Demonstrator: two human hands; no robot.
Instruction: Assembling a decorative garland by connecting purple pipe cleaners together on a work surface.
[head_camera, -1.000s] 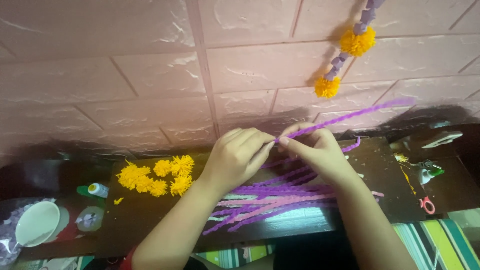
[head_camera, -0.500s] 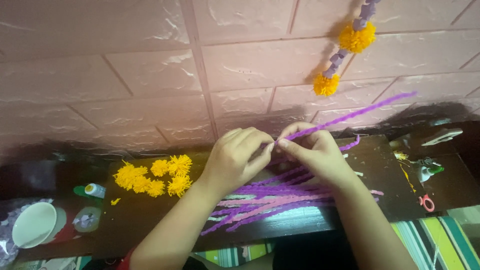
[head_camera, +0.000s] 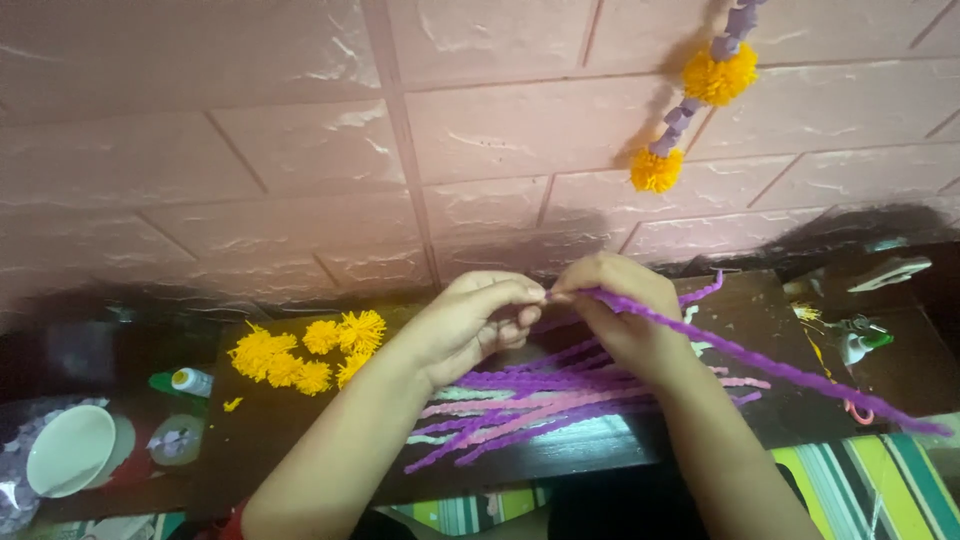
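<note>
Fingertips of the left hand (head_camera: 468, 325) and right hand (head_camera: 618, 300) meet, pinching one purple twisted strand (head_camera: 760, 365) (it trails right of the grip). Below the grip, more strands (head_camera: 540, 400) lie on the tabletop (head_camera: 300, 440); yellow pompoms (head_camera: 305, 350) sit left.

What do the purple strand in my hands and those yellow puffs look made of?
Purple strand: looks like twisted paper or fuzzy wire, matte and spiralled; hard to tell which. Yellow puffs: probably frilled paper or yarn, soft and fringed like marigolds.

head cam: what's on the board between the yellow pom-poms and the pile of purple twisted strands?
The left hand and its forearm cross that stretch of dark board between the yellow pom-poms and the purple strands, in the head view.
</note>
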